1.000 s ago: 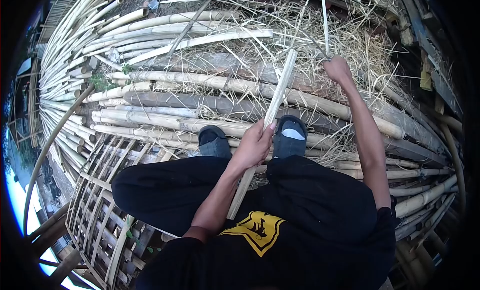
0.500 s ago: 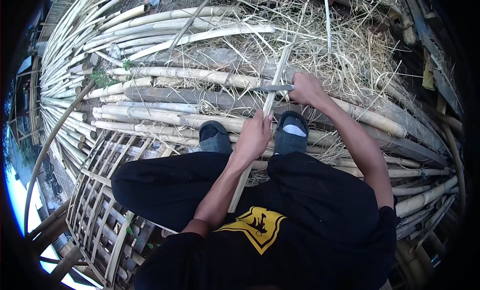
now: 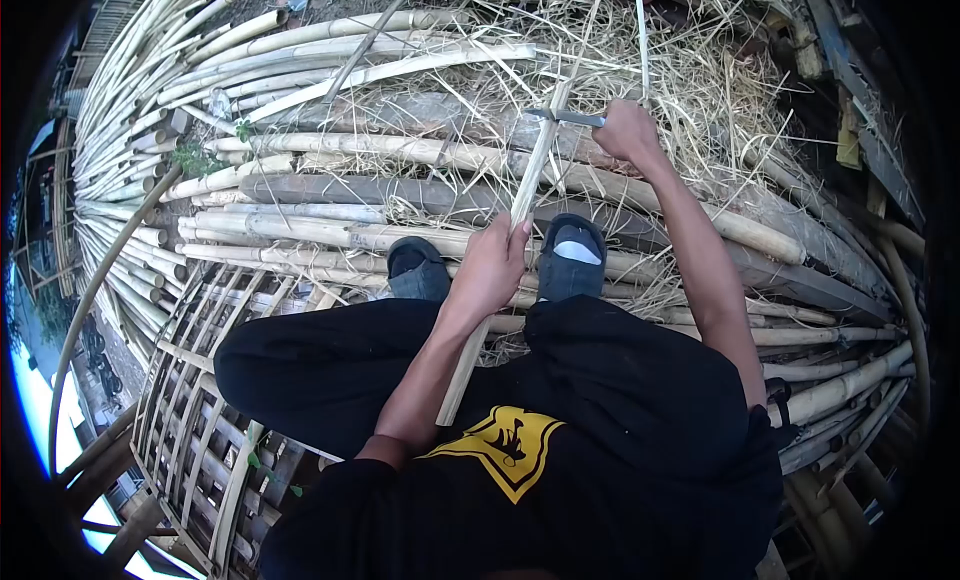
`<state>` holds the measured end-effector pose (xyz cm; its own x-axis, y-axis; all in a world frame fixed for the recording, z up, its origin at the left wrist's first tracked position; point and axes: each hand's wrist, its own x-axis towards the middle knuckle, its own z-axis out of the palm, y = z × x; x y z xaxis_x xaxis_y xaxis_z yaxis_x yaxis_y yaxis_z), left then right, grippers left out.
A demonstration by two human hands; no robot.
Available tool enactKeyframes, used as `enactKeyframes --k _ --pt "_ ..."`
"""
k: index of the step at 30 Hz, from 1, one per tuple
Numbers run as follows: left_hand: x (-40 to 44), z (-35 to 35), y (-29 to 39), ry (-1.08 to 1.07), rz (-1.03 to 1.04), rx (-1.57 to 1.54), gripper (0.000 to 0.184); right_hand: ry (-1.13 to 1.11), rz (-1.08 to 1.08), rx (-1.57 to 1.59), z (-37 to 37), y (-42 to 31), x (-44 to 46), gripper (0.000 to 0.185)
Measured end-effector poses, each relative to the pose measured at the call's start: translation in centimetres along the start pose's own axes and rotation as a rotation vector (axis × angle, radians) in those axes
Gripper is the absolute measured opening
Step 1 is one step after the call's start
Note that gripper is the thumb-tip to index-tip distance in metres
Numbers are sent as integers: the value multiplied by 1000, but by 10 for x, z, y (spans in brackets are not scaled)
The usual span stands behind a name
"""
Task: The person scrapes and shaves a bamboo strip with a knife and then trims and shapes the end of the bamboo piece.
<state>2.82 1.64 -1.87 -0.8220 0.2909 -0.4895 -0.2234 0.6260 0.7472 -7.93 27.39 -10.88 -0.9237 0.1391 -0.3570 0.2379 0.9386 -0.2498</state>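
My left hand (image 3: 489, 270) is closed around a long split bamboo strip (image 3: 535, 170), which slants from my lap up and away to the right. In my right hand (image 3: 628, 132) is a knife (image 3: 575, 118), its handle hidden in the fist. The blade points left and lies across the strip near the far end, touching it. Both hands are in front of my knees, the right one farther out.
Bamboo poles (image 3: 330, 230) lie side by side under my sandalled feet (image 3: 572, 255). Loose shavings (image 3: 690, 100) are heaped at the far right. A slatted bamboo lattice (image 3: 210, 410) stands at lower left, and a curved pole (image 3: 100, 280) rises beside it.
My right hand and the knife have moved away from me along the strip, toward its far end. My left hand keeps its hold and has shifted slightly left and nearer.
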Motion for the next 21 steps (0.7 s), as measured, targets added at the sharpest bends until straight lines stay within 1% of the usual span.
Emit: enactKeyframes --k 1,3,5,6,7,8,9,10,11,12,13,14,15,16,17,19,21 --pt "-2 -4 1 -23 -29 -41 30 14 16 28 1 0 3 27" --pt "2 -13 10 -27 -26 -17 30 9 14 1 2 1 9 27" --pt "-7 -14 13 -62 -62 12 29 -6 65 57 5 10 14 27" --pt "-6 -12 8 -32 37 38 29 -72 94 22 -6 13 17 30" --pt "-6 -10 4 -49 -5 -6 28 -63 94 28 -6 15 22 30" --pt "-13 -9 -2 -66 -31 6 28 -14 194 89 0 20 21 32" --pt "-14 -12 10 -78 -39 12 28 53 295 139 -2 30 25 35" --pt "-28 -11 13 -88 -48 10 28 67 396 158 -15 59 23 36" --pt "-43 -18 12 -102 -9 -34 28 99 484 201 -35 93 29 37" --pt "-46 -26 11 -101 35 -78 28 177 475 260 -47 125 37 39" --pt "-43 -32 9 -95 24 -74 28 261 470 260 -73 117 34 39" --pt "-34 -32 6 -149 -126 -277 25 344 477 244 -98 110 24 39" --pt "-23 -30 5 -202 -260 -479 23 352 481 232 -106 101 20 39" --pt "-18 -26 6 -235 -215 -609 23 327 376 293 -113 84 16 40" --pt "-14 -25 6 -237 -209 -617 23 295 267 357 -116 65 13 40" --pt "-14 -28 6 -308 -204 -768 26 164 174 392 -95 20 -5 40" --pt "-10 -31 1 -270 -200 -739 30 -31 51 338 -71 -29 -29 35"
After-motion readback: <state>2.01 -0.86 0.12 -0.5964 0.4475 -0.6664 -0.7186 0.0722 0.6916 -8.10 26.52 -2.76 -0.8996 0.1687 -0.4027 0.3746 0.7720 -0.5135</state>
